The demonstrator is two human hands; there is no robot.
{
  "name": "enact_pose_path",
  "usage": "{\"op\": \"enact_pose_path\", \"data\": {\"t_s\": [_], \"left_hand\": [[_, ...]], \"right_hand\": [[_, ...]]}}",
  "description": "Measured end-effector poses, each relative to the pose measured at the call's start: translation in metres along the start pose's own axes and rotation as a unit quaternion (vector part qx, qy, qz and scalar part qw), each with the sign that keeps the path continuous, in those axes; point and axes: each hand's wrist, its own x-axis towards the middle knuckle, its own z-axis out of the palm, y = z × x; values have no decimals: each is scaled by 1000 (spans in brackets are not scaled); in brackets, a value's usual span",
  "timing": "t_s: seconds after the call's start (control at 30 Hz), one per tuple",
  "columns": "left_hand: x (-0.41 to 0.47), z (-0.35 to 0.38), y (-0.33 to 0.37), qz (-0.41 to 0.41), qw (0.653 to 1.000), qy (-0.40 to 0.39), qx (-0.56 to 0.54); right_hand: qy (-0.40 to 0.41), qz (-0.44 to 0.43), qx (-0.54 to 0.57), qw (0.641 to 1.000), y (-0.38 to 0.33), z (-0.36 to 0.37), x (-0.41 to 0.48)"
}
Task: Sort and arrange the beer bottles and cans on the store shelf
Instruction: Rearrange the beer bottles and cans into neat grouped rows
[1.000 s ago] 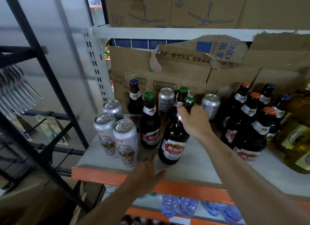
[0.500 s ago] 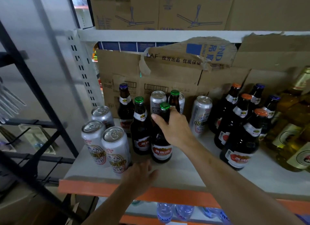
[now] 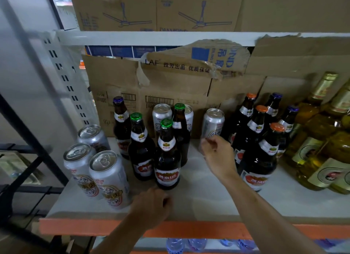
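Reaching toward the back of the shelf (image 3: 208,202), the right hand (image 3: 217,155) hangs with fingers loosely curled and holding nothing, its fingertips just beside the lone silver can (image 3: 213,123) that stands near the back edge; whether they touch it I cannot tell. The left hand (image 3: 151,208) rests low at the front edge, curled and empty, just in front of the nearest green-capped bottle (image 3: 167,155). That bottle stands upright on the shelf, close beside two other green-capped bottles (image 3: 140,145) behind it. A group of three silver cans (image 3: 106,176) sits at the front left corner, two more cans (image 3: 162,113) are at the back behind the green caps, and the orange- and blue-capped bottles (image 3: 263,151) cluster toward the right, with yellow bottles (image 3: 318,159) at the right edge.

The step in hand looks like fetching the lone can to join the others of its kind. To do it well, wrap the fingers round the can's middle, lift it clear before moving across, and pass in front of the green-capped necks, not over them, since the tall bottles could tip if knocked.
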Motion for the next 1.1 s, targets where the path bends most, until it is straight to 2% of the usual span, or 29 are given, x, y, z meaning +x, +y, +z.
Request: {"op": "enact_pose_path", "data": {"t_s": [0.13,0.3,0.53,0.8,1.1], "left_hand": [[0,0,2,-22,1000,14,8],[-3,-1,3,-12,999,32,8],[-2,2,1,-17,999,46,5],[0,3,1,-20,998,51,15],[-2,1,4,-34,997,58,35]], "right_hand": [[69,54,-17,996,10,-11,14],[103,51,-13,993,4,-11,47],[33,60,24,997,-8,-4,82],[45,30,11,999,-4,-8,69],[11,-40,-89,995,-6,-16,40]]}}
